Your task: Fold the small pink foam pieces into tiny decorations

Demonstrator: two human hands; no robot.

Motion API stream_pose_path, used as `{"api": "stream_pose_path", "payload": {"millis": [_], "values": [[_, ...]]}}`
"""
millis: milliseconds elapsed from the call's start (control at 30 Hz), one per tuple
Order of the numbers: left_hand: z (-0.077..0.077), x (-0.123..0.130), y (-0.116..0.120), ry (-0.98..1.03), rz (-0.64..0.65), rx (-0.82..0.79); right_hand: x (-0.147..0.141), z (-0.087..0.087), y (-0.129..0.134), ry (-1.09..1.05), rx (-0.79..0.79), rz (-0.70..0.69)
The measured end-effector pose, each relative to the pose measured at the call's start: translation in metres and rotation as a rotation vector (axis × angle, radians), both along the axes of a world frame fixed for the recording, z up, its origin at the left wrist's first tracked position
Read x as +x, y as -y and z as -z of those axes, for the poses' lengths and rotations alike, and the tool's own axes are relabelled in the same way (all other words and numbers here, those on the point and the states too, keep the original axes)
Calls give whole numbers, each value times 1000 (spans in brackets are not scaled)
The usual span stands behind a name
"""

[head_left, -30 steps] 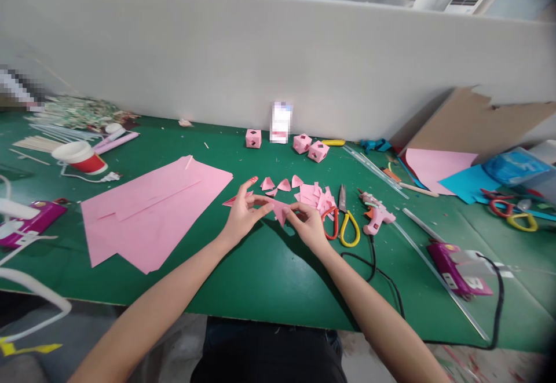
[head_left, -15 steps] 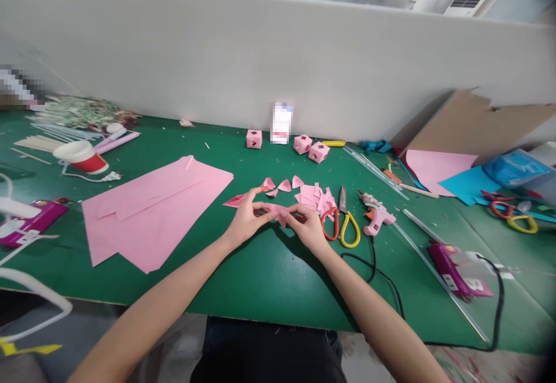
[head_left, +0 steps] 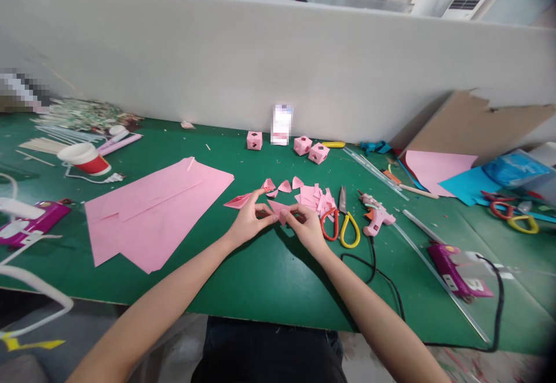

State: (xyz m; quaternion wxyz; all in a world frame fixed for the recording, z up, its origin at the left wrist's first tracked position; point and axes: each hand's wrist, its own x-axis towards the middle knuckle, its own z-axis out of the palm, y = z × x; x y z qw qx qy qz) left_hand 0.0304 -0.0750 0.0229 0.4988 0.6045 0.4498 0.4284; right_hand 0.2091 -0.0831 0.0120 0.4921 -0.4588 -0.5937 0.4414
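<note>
Close in front of me, a small folded piece of pink paper (head_left: 277,207) is held between both hands. My left hand (head_left: 248,221) has its thumb and fingertips at the paper's left edge. With its thumb and fingers, my right hand (head_left: 307,225) pinches the right side and partly hides it. A pointed folded pink paper (head_left: 237,201) lies beside my left hand. Just beyond the fingers are several small folded pink pieces (head_left: 284,186). Cut pink paper scraps (head_left: 310,194) lie by my right hand, next to scissors (head_left: 343,200) with red and yellow handles.
Large pink sheets (head_left: 160,215) cover the table's left. Three pink paper cubes (head_left: 254,141) stand near a propped, blurred phone (head_left: 281,125). A pink glue gun (head_left: 379,214) with a black cord lies right of the scissors. A paper cup (head_left: 89,161) stands far left, a purple power strip (head_left: 458,270) right.
The paper between my fingers has turned and now shows a pointed flap toward the upper left. My hands stay in nearly the same place. The view has shifted slightly.
</note>
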Motion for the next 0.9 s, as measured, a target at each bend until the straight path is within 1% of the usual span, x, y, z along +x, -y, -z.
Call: {"api": "stream_pose_path", "payload": {"millis": [100, 233, 367, 500, 733, 900], "values": [[1, 1, 1, -5, -29, -10, 0, -1, 0, -20, 9, 15], [1, 2, 3, 5, -11, 0, -1, -2, 0, -32, 13, 38], [0, 2, 4, 28, -18, 45, -4, -4, 2, -40, -7, 23], [1, 2, 2, 37, -10, 37, -5, -5, 2, -42, -11, 27], [0, 3, 5, -49, 61, 27, -2, -3, 1, -83, -21, 51], [0, 4, 5, -3, 109, 13, -3, 0, 0, -116, -29, 46]]}}
